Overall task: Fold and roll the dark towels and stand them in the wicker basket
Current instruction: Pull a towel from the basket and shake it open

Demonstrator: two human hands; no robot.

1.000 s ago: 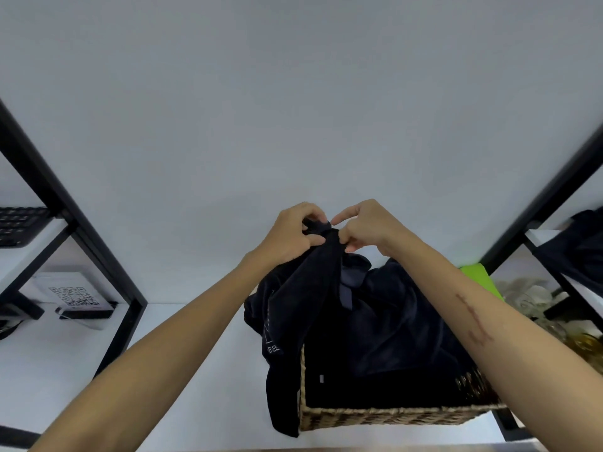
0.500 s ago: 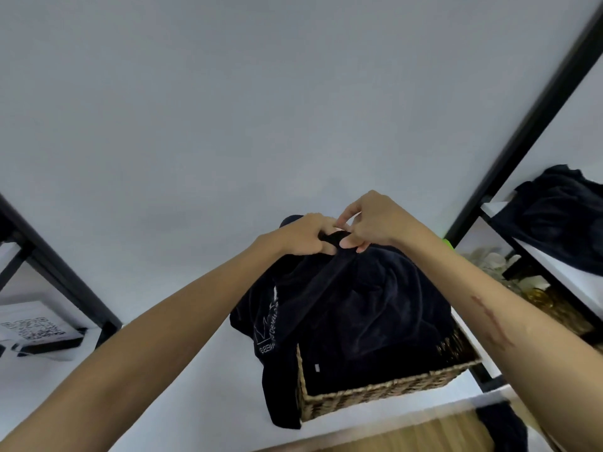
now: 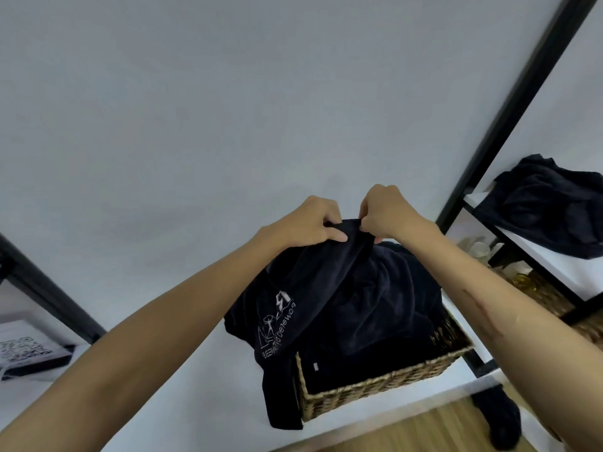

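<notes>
A dark navy towel point(image 3: 293, 308) with white printed lettering hangs from both my hands above the wicker basket point(image 3: 375, 391). My left hand point(image 3: 306, 223) and my right hand point(image 3: 388, 213) pinch its top edge close together. The towel's lower part drapes over the basket's left rim and down its outside. More dark towels point(image 3: 385, 314) fill the basket in a loose heap.
The basket stands on a white shelf point(image 3: 195, 380) framed by black posts point(image 3: 522, 102). Another dark towel pile point(image 3: 548, 207) lies on the right-hand shelf, with glassware below it. A dark cloth point(image 3: 499, 419) lies on the wooden floor. A QR-code card point(image 3: 23, 350) sits at the left.
The view has swung right, bringing the right-hand shelf further into sight. My hands stay together on the towel's top edge, and its printed lettering now shows more fully.
</notes>
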